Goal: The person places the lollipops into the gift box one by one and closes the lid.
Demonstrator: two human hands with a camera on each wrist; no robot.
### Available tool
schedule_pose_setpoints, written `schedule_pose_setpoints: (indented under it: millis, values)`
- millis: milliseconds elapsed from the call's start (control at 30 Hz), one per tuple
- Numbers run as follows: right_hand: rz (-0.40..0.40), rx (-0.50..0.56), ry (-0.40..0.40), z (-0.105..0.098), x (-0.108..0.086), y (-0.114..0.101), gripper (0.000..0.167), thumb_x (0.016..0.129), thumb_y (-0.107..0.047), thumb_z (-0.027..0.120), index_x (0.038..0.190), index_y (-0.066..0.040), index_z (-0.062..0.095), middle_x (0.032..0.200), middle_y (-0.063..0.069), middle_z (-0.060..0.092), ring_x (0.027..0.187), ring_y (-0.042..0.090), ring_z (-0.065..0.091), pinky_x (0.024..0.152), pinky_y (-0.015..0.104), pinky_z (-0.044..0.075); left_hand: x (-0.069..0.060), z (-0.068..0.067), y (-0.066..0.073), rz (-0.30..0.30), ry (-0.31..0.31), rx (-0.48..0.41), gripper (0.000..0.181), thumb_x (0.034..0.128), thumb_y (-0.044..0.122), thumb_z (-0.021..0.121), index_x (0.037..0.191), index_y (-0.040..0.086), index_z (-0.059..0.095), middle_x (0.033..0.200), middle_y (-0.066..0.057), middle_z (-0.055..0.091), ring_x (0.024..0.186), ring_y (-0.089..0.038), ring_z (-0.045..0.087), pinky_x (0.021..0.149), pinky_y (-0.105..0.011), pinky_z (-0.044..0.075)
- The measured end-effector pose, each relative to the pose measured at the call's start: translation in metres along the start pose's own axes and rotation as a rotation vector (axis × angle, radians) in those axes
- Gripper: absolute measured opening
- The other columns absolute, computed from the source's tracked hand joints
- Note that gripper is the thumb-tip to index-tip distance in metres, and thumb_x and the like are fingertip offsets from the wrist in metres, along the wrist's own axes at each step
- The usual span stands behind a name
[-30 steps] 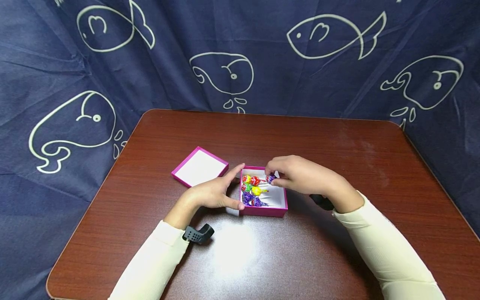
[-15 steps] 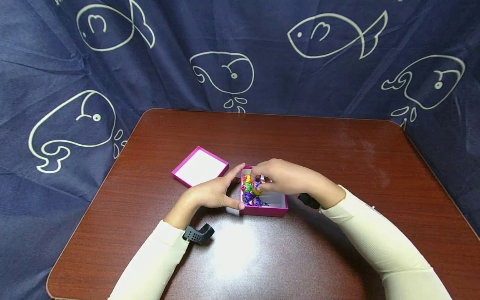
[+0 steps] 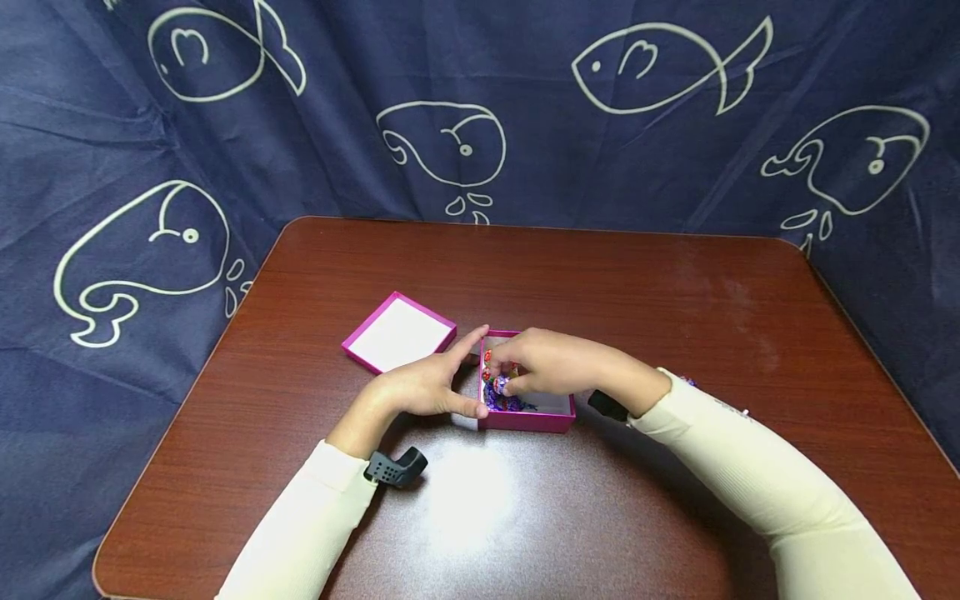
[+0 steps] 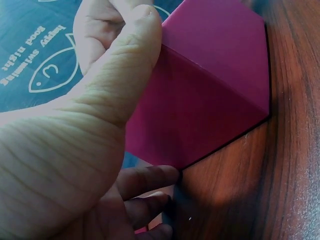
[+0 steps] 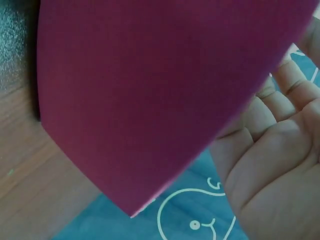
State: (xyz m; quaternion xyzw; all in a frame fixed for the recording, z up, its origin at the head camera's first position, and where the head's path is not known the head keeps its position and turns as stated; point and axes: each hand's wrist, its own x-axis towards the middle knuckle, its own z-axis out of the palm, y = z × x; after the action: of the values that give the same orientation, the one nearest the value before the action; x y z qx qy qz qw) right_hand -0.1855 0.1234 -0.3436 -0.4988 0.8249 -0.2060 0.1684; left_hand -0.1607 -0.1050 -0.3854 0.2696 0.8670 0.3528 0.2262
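"Trouble from here, what kind?"

"Crowding, I'd guess. The right hand (image 3: 566, 362) seems to pinch one lollipop (image 3: 500, 384) between thumb and fingertips, down in the pink box (image 3: 525, 422). Other lollipops (image 3: 497, 402) lie just beside that pinch, so letting go on top of them could start it rolling."

"And the left hand (image 3: 429, 387)?"

"Spread wide, thumb and forefinger at the box's corners left of the pinch. If that slackened, a bump might skid the box."

"Anything behind the grip?"

"A small purple thing (image 3: 689, 382) peeks past the right sleeve (image 3: 750, 467), mostly hidden; the sleeve could sweep it along."

"Changed since half a second ago?"

"The pinch has shifted left and nearer the person; the left hand hasn't budged."
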Motion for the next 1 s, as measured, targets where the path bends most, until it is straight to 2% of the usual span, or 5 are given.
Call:
schedule_pose_setpoints:
  millis: [233, 467, 700, 900, 1000]
  values:
    - [-0.004, -0.005, -0.031, 0.01, 0.004, -0.001, 0.011, 0.086, -0.008, 0.074, 0.091, -0.012, 0.065, 0.076, -0.008, 0.052, 0.072, 0.01, 0.049, 0.064, 0.025, 0.043, 0.0, 0.001, -0.002, -0.004, 0.009, 0.003, 0.113, 0.0816, 0.042, 0.082, 0.161, 0.02, 0.004, 0.156, -0.014, 0.036, 0.134, -0.027, 0.044, 0.114, -0.042, 0.029]
    - [-0.01, -0.028, -0.025, 0.015, 0.007, 0.0, 0.009, 0.085, -0.008, 0.074, 0.09, -0.011, 0.067, 0.073, -0.01, 0.053, 0.073, 0.009, 0.049, 0.065, 0.025, 0.044, -0.001, 0.0, -0.002, -0.007, 0.009, 0.002, 0.114, 0.0811, 0.044, 0.081, 0.161, 0.021, 0.003, 0.154, -0.015, 0.037, 0.133, -0.027, 0.045, 0.113, -0.042, 0.03]
    - [-0.052, -0.061, 0.005, 0.015, 0.006, -0.002, 0.012, 0.084, -0.01, 0.077, 0.089, -0.011, 0.066, 0.083, -0.002, 0.054, 0.081, 0.01, 0.048, 0.071, 0.026, 0.045, -0.002, 0.0, -0.001, -0.005, 0.004, -0.008, 0.114, 0.0816, 0.044, 0.081, 0.161, 0.021, 0.003, 0.155, -0.016, 0.035, 0.135, -0.027, 0.043, 0.114, -0.043, 0.029]
    - [-0.048, -0.044, -0.015, 0.014, 0.004, 0.001, 0.01, 0.087, -0.01, 0.075, 0.092, -0.012, 0.066, 0.08, -0.007, 0.055, 0.08, 0.014, 0.053, 0.071, 0.026, 0.045, 0.0, 0.0, -0.001, 0.003, 0.004, 0.005, 0.114, 0.0819, 0.043, 0.081, 0.161, 0.019, 0.003, 0.154, -0.016, 0.038, 0.135, -0.027, 0.043, 0.114, -0.043, 0.029]
    - [-0.041, -0.029, -0.002, 0.011, 0.001, 0.002, 0.009, 0.087, -0.011, 0.074, 0.094, -0.011, 0.067, 0.081, -0.009, 0.056, 0.078, 0.014, 0.055, 0.07, 0.026, 0.047, 0.0, 0.0, -0.001, 0.006, 0.007, 0.007, 0.114, 0.0818, 0.041, 0.081, 0.161, 0.018, 0.003, 0.154, -0.016, 0.039, 0.135, -0.027, 0.043, 0.114, -0.043, 0.029]
